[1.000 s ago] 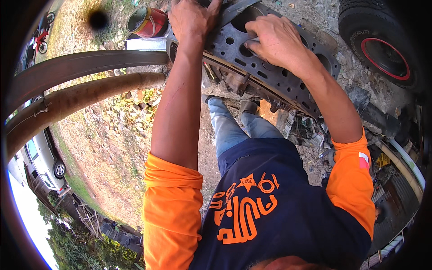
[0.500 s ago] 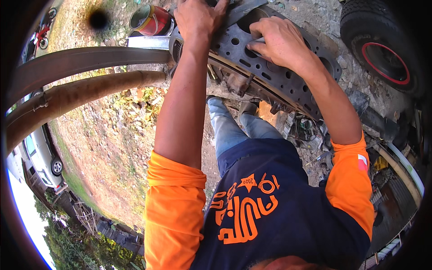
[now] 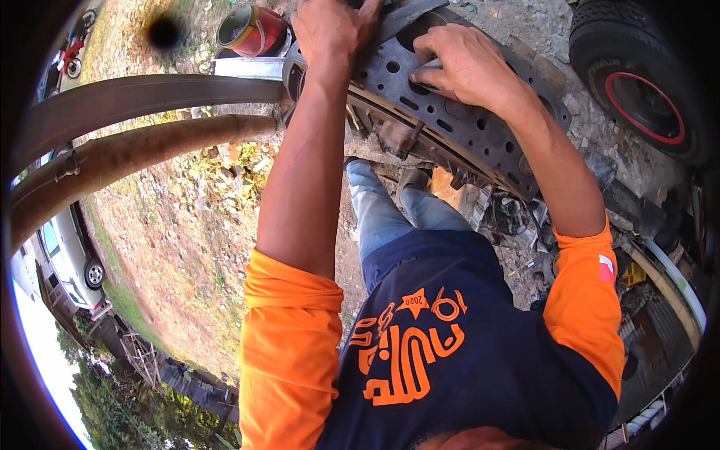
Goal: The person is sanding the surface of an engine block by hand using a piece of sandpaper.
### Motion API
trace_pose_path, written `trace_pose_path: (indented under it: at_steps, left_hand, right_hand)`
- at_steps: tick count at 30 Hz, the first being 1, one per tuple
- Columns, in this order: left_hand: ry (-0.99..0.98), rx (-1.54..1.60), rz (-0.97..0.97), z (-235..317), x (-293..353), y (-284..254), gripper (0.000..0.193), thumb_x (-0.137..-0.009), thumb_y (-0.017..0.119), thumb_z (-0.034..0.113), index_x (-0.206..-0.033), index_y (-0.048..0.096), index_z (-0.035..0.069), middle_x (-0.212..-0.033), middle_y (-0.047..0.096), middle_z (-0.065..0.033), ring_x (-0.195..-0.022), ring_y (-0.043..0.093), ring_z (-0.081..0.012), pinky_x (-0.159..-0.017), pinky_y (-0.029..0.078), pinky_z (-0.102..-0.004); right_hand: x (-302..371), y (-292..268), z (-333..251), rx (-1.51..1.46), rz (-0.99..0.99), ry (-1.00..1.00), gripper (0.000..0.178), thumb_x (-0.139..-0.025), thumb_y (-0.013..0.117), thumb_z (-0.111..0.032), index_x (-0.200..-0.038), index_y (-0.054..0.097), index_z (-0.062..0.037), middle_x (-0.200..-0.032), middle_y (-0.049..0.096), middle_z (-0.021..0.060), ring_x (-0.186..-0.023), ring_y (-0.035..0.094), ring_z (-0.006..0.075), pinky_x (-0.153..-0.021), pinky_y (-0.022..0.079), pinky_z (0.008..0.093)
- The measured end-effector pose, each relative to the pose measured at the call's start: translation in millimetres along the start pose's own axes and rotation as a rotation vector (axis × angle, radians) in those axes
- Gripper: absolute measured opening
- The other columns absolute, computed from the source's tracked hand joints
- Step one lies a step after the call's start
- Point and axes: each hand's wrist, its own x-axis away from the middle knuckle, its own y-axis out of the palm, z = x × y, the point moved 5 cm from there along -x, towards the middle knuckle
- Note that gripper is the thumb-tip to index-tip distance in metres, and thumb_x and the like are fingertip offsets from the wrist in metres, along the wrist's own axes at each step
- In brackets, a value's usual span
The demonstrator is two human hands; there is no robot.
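Note:
A dark grey engine block (image 3: pixel 450 124) lies in front of me, its flat top face full of round and oval holes. My right hand (image 3: pixel 465 67) is over the middle of that face. Its fingers are curled in, with the thumb against them; a thin greyish piece shows at the fingertips, too hidden to name. At the block's left end is my left hand (image 3: pixel 326 34), beside a flat dark metal strip (image 3: pixel 409 16) that lies across the block. The upper edge of the picture cuts off its fingers, so their grip is hidden.
A red bucket (image 3: pixel 255 31) stands beyond the block's left end. A curved metal beam (image 3: pixel 157 101) and a rusty pipe (image 3: pixel 165 146) run in from the left. At the right lies a wheel with a red-ringed rim (image 3: pixel 637 90). Loose metal parts (image 3: pixel 510 217) litter the ground below the block.
My right hand has shifted very slightly up and to the left over the block face. The left hand stays at almost the same place.

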Motion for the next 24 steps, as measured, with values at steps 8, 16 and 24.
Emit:
trace_pose_path:
  at_steps: [8,16,24]
  left_hand:
    - [-0.031,0.060,-0.038,6,3,-10,0.051,-0.085,0.077,0.050,-0.086,0.080,-0.001,-0.091,0.075,-0.0262,-0.094,0.072,-0.0405,-0.086,0.058,-0.0483]
    - [-0.001,-0.008,-0.024,1,1,-3,0.051,-0.086,0.077,0.051,-0.087,0.081,0.000,-0.092,0.075,-0.0260,-0.095,0.072,-0.0410,-0.088,0.057,-0.0482]
    - [-0.026,0.011,-0.019,2,1,-5,0.049,-0.085,0.078,0.049,-0.089,0.081,0.000,-0.093,0.076,-0.0253,-0.094,0.073,-0.0412,-0.088,0.058,-0.0483]
  right_hand:
    - [0,4,6,-0.087,-0.101,0.073,0.029,-0.082,0.085,-0.028,-0.094,0.073,-0.0046,-0.085,0.074,0.0179,-0.089,0.073,0.0390,-0.082,0.056,0.0491]
    - [-3,5,10,-0.102,-0.150,0.053,0.031,-0.081,0.086,-0.030,-0.096,0.074,-0.0059,-0.086,0.074,0.0192,-0.091,0.072,0.0407,-0.081,0.056,0.0492]
    - [-7,4,11,-0.117,-0.115,0.019,0.031,-0.079,0.087,-0.029,-0.094,0.074,-0.0059,-0.085,0.074,0.0168,-0.090,0.073,0.0385,-0.083,0.056,0.0491]
